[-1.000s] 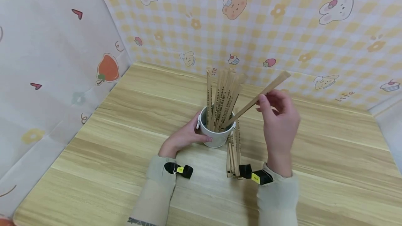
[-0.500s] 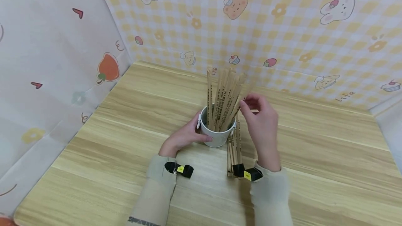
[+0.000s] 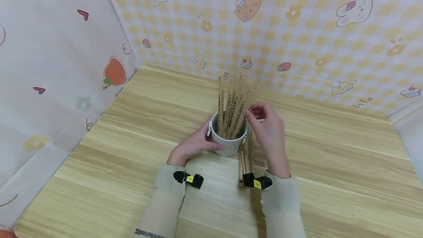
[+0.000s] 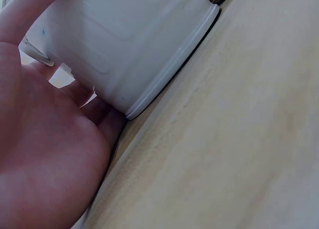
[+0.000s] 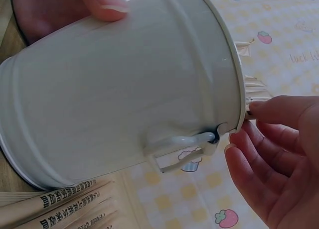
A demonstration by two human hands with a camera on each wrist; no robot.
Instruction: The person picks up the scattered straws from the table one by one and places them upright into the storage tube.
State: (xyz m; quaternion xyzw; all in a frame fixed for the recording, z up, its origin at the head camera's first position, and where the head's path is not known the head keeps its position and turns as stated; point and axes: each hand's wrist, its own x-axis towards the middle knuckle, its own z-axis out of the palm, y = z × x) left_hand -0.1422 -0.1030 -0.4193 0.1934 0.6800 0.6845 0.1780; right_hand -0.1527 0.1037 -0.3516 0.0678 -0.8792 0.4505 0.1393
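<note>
A small white metal bucket stands upright on the table, packed with paper-wrapped straws that carry dark print. My left hand holds the bucket's left side, thumb across its front; in the left wrist view the fingers curl behind its base. At the right of the rim, my right hand pinches a wrapped straw between thumb and forefinger. That straw's lower end is inside the bucket among the others. In the right wrist view the bucket wall covers most of the straws.
More wrapped straws lie on the wooden table right beside the bucket, partly under my right wrist. A side handle loop juts from the bucket. Behind is a yellow-checked patterned backdrop, with a pale one on the left.
My right hand has moved left and slightly down, swinging its straw from a wide slant to stand close against the others in the bucket. My left hand has stayed on the bucket.
</note>
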